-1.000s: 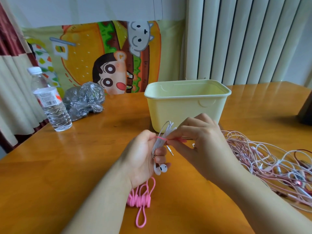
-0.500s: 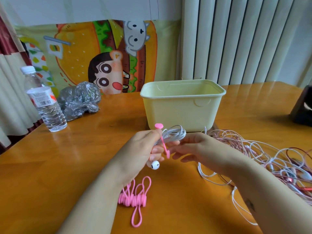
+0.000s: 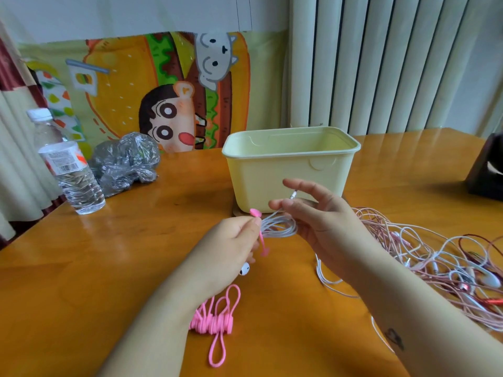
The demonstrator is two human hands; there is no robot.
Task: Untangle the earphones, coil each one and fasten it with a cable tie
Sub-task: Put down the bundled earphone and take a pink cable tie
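My left hand [image 3: 231,246] grips a coiled white earphone [image 3: 280,227] with a pink cable tie [image 3: 261,240] around it; the tie's ends stick up and down past my thumb. A white earbud [image 3: 244,268] hangs below that hand. To the right of the coil my right hand [image 3: 318,221] has its fingers spread, and the earphone's jack plug [image 3: 293,195] shows by its fingers. A tangle of pink and white earphones [image 3: 435,257] lies on the table at right. A bundle of spare pink cable ties [image 3: 215,319] lies below my left wrist.
A pale yellow plastic tub [image 3: 291,164] stands just behind my hands. A water bottle [image 3: 68,170] and a crumpled clear plastic bag [image 3: 125,161] sit at the left of the wooden table [image 3: 109,254]. A dark object [image 3: 487,170] is at the right edge.
My right hand let go of the pink tie and opened, moving right and up from the coil. The left hand keeps hold of the tied coil.
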